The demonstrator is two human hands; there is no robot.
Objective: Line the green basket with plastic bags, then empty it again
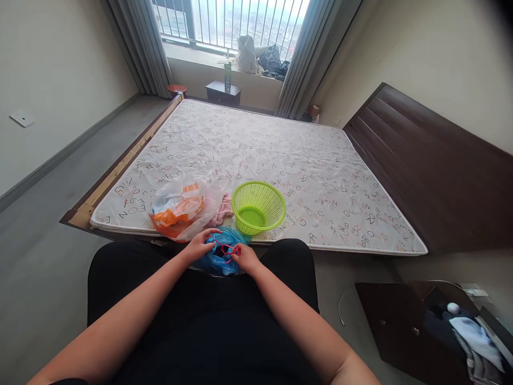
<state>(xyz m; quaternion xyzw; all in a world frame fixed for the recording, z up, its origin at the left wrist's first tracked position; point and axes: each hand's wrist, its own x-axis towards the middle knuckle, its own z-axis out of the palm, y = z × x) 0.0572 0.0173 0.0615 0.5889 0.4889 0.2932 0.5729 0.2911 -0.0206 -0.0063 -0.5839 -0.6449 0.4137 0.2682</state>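
Observation:
Between my knees sits a blue plastic bag [221,264], its mouth gathered up near my hands. A thin red-pink cord [226,249] runs across the bag's opening. My left hand [199,247] is closed at the left side of the opening, pinching the bag's edge by the cord. On the right, my right hand [245,259] pinches the red-pink cord between thumb and fingers. Just beyond the bag stands a green plastic basket [258,208] on the mattress edge. Left of it are pink knitted fabric [222,211] and a white-and-orange plastic bag [182,208].
The patterned mattress [256,144] stretches ahead to a dark headboard [433,155] on the right. A dark nightstand [396,315] holding cloths stands at lower right. Beyond the bed, a small dark table [223,91] carries a tall bottle [227,76] under the window.

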